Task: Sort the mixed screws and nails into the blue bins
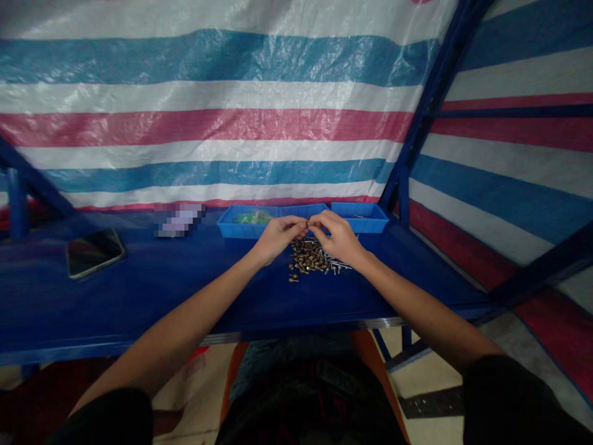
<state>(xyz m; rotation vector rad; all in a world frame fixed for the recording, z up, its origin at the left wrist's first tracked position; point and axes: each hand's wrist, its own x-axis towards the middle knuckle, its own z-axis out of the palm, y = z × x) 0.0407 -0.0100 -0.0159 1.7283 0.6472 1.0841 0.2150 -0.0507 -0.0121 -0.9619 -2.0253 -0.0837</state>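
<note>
Above the pile of small brass-coloured parts [309, 256], my left hand [279, 237] and my right hand [336, 233] meet fingertip to fingertip. Both are closed in a pinch. Something small and dark seems to be between them, too small to make out. Silvery pins or screws [337, 267] lie at the right of the pile, partly under my right hand. Just behind my hands stand a blue bin [241, 230] with greenish-clear small pieces and another blue bin [365, 224] with a few thin items; a middle bin [303, 210] is mostly hidden.
A dark-screened phone or tablet [95, 252] lies on the left of the blue table [185, 290]. Beside it is a blurred pale purple object [180, 220]. Striped sheeting [208, 127] hangs behind, with blue frame posts [404, 191] at the right.
</note>
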